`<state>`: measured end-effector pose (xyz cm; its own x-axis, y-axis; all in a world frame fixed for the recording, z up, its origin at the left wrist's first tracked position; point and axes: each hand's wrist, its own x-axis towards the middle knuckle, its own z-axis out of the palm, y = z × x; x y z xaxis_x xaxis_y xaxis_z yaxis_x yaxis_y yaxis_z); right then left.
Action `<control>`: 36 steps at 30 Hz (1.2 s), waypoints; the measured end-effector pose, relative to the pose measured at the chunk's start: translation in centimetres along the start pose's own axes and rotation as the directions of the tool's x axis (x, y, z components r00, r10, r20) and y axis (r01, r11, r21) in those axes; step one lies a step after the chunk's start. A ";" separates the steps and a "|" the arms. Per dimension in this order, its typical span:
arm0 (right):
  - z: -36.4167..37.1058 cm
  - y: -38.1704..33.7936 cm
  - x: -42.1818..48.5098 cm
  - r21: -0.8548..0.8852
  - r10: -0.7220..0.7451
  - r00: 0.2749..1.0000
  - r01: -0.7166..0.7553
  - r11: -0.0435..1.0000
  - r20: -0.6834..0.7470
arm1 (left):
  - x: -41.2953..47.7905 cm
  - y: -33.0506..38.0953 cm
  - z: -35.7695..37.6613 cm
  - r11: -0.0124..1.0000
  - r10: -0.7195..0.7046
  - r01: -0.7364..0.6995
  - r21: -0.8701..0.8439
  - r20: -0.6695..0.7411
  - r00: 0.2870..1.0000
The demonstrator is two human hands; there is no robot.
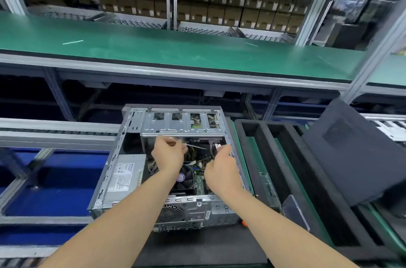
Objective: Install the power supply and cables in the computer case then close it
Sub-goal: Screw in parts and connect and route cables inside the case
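The computer case (175,210) lies open on its side on the dark tabletop (197,248), so closing is not yet done. The power supply (125,176), a dull grey sheet-metal box with a white printed label, already sits in the left rear corner of the case. That part looks finished, though I cannot see whether it is screwed down.

The work in hand appears to be the cables (204,160), thin multicoloured wires lying loose over the green motherboard beside the round black cooler fan (184,177). The left hand (168,155) is deep in the case, its fingers (175,143) pinching a thin, pale, stiff-looking strip (195,145), possibly a cable tie; blur leaves this unsure. The right hand (222,171) curls down toward the wires at the case's right wall, but its fingers are hidden and I cannot tell what they hold.

The bare punched-steel drive cage (180,125) spans the far end. A flat, matte dark grey side panel (351,153) leans on the black foam tray (261,157) to the right, waiting to go on.
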<state>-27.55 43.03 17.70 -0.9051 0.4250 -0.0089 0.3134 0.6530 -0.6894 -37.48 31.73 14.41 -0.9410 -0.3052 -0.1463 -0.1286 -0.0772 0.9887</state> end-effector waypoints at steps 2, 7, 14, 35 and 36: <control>0.0 0.4 -0.5 -0.033 0.047 0.996 -0.045 0.998 0.072 | -0.3 -0.5 0.6 0.999 -0.035 0.034 0.014 0.027 0.999; -0.7 0.2 -0.6 -0.004 0.157 0.978 -0.158 0.987 0.135 | 0.1 -0.9 1.0 0.996 -0.074 0.073 0.047 0.020 0.997; -0.5 0.0 1.4 0.260 0.380 0.879 -0.453 0.853 0.287 | 0.4 -0.8 0.9 0.993 -0.113 0.113 0.023 0.021 0.993; 1.7 -0.5 3.6 0.770 0.590 0.711 -0.598 0.221 0.382 | -0.6 -0.1 0.6 0.796 0.267 -0.345 0.497 0.223 0.937; 1.8 -0.3 3.7 0.767 0.607 0.696 -0.607 0.211 0.384 | -0.5 -0.1 0.2 0.805 0.258 -0.325 0.496 0.200 0.945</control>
<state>-31.49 43.30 16.60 -0.5500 0.4514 -0.7027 0.3950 -0.6008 -0.6951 -37.09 32.11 14.44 -0.9853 -0.1181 0.1231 0.0466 0.5077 0.8603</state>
